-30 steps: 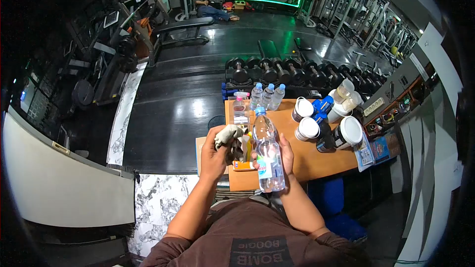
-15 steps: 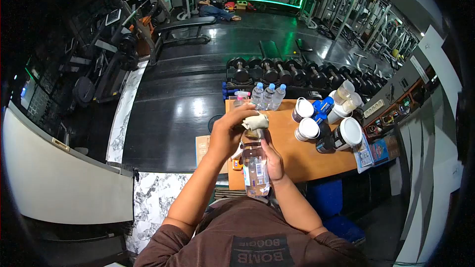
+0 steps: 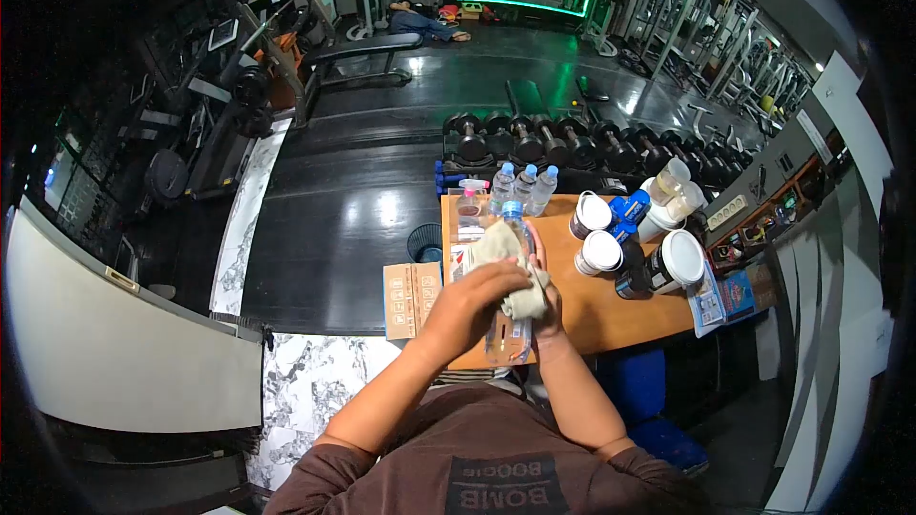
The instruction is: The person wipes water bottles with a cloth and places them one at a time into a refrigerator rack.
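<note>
A clear plastic water bottle (image 3: 508, 345) with a blue cap (image 3: 512, 210) is held in front of my chest, over the near edge of the wooden table. My right hand (image 3: 551, 315) grips it from the right side, partly behind the cloth. A pale, crumpled cloth (image 3: 497, 244) is pressed against the bottle's upper and middle body by my left hand (image 3: 472, 303), its fingers curled over it. The cloth covers much of the bottle, and the label is mostly hidden.
On the wooden table (image 3: 572, 319) stand several capped water bottles (image 3: 544, 189), a pink-topped spray bottle (image 3: 470, 198), white-lidded tubs (image 3: 681, 259) and a blue item (image 3: 627, 213). A cardboard box (image 3: 412, 298) and a dark basket (image 3: 426, 244) lie left. Dumbbells (image 3: 528, 145) line a rack beyond.
My left hand and the cloth have come down from the bottle's top to its side, and the cloth has spread out. The blue cap now shows. The bottle has shifted slightly right.
</note>
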`<state>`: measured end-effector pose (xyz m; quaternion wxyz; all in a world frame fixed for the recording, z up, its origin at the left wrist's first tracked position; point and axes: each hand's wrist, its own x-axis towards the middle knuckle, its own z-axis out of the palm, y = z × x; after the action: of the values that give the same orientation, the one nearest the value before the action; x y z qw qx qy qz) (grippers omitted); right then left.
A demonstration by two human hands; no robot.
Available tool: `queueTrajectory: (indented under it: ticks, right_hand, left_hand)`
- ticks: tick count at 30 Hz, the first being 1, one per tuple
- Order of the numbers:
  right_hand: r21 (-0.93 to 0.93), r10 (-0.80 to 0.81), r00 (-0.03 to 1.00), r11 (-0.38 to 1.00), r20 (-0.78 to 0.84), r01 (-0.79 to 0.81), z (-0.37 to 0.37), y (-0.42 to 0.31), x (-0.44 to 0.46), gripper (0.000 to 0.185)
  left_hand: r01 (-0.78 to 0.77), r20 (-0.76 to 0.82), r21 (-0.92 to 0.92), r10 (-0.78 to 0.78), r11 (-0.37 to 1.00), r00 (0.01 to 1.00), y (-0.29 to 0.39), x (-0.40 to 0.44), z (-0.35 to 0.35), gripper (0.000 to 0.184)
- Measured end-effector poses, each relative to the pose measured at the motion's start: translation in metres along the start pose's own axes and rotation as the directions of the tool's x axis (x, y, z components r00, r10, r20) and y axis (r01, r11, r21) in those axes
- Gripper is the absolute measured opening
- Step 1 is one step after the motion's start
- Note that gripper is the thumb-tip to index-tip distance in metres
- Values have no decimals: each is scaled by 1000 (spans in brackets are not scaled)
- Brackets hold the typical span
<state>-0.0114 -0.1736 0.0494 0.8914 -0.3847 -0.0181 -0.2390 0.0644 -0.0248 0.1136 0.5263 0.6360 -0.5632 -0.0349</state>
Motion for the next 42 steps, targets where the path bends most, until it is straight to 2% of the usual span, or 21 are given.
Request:
queueTrajectory:
  ticks: [1,4,8,10,13,14,16,18,20,21,22,23,24,26,28,29,33,35,36,39,42]
  right_hand:
    - [29,66,995,998,-73,-64,0,-3,0,69]
    - [-39,3,998,999,-68,-6,7,-2,0,67]
    - [-12,-16,999,1000,30,16,10,2,-1,68]
    - [-98,-15,997,995,-70,8,17,8,-2,68]
    - [-52,162,985,985,-64,-165,5,12,-10,61]
    - [-30,326,943,944,-64,-329,-15,15,-17,55]
    - [-269,73,990,957,-123,-104,5,20,-13,50]
    - [-269,115,982,951,-146,-152,25,4,-18,48]
    - [-264,156,971,944,-181,-201,22,2,-21,47]
    - [-178,206,969,957,-139,-229,13,1,-20,47]
    - [-91,250,964,962,-91,-258,7,2,-18,48]
    - [-40,228,962,971,-149,-236,2,6,-17,44]
    - [-34,255,967,966,-16,-255,-24,10,-17,49]
    - [-108,2,995,994,-96,-12,18,-4,-6,58]
    - [-100,-3,991,995,-132,-11,17,-10,1,63]
    - [-89,-23,998,996,-57,18,6,-11,0,64]
    - [-186,-16,996,983,-92,-2,7,-24,1,61]
    - [-221,-22,992,975,-127,-7,2,-28,-1,60]
    - [-218,-24,990,976,-137,-6,3,-28,-2,60]
    - [-174,-40,989,985,-144,14,6,-23,-2,60]
    - [-206,-47,994,978,-100,26,8,-18,-3,61]
  left_hand:
    - [-16,-6,-9,16,1000,1000,0,-2,2,44]
    - [-24,-55,-18,23,1000,998,-6,-2,5,45]
    - [-99,-219,81,114,992,969,-14,7,6,48]
    - [-31,-240,71,47,997,970,-21,15,2,51]
    - [15,-267,62,2,998,964,-30,26,-7,52]
    - [37,-312,85,-8,996,950,-29,32,-9,50]
    - [58,-357,146,-2,988,934,-36,42,-15,50]
    - [83,-344,172,-19,982,939,-46,48,-19,53]
    - [191,-237,-197,-236,961,942,-55,45,-19,55]
    - [219,-137,-272,-263,937,955,-50,41,-22,56]
    - [227,-66,-237,-249,945,966,-44,39,-23,55]
    - [156,-109,-130,-171,979,979,-34,35,-19,54]
    - [86,-143,-21,-88,996,986,-27,30,-11,53]
    - [43,-176,40,-36,998,984,-27,21,1,50]
    - [25,-110,95,-14,995,994,-17,15,5,49]
    - [10,-78,93,-2,996,997,-14,10,9,51]
    - [91,-25,-37,-92,995,995,7,-5,-1,57]
    - [280,110,-315,-258,907,960,2,-13,-6,60]
    - [284,120,-315,-259,905,958,0,-16,-3,60]
    - [188,-60,-317,-217,930,974,0,-20,6,67]
    - [118,-122,-233,-150,965,981,-9,-13,13,70]
